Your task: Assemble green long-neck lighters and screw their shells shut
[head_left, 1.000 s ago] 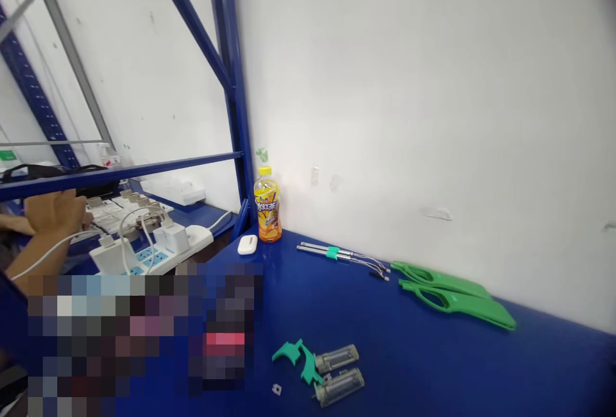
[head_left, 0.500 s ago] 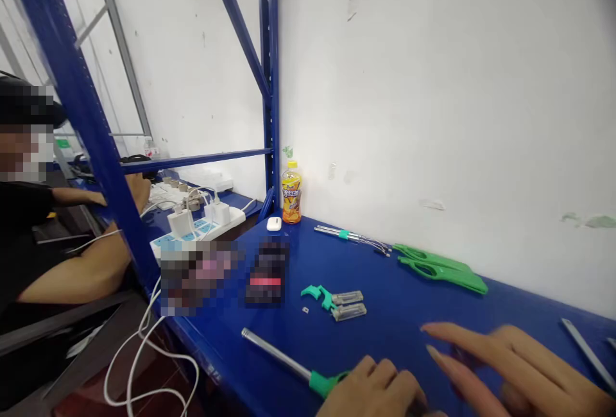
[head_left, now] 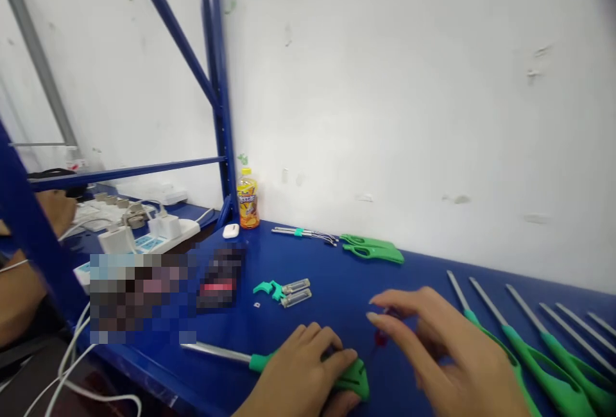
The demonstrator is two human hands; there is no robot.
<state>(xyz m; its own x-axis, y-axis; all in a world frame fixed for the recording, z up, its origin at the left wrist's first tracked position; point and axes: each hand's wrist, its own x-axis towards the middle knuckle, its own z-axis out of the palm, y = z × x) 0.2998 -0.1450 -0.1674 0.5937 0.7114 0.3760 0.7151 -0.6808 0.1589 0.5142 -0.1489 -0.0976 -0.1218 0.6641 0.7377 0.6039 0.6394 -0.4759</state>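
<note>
The left hand [head_left: 308,369] gripped a green plastic-handled tool with a silver metal tube [head_left: 258,363], near centre, tube pointing left. Just right, the right hand [head_left: 447,353] pinched a small dark-red object [head_left: 380,339], too blurred to identify. Similar green-handled tools [head_left: 522,343] lay right; farther left, a yellow-capped plastic bottle [head_left: 248,202] stood upright.

green-handled tool [head_left: 355,380] in the left hand [head_left: 305,365]
</note>
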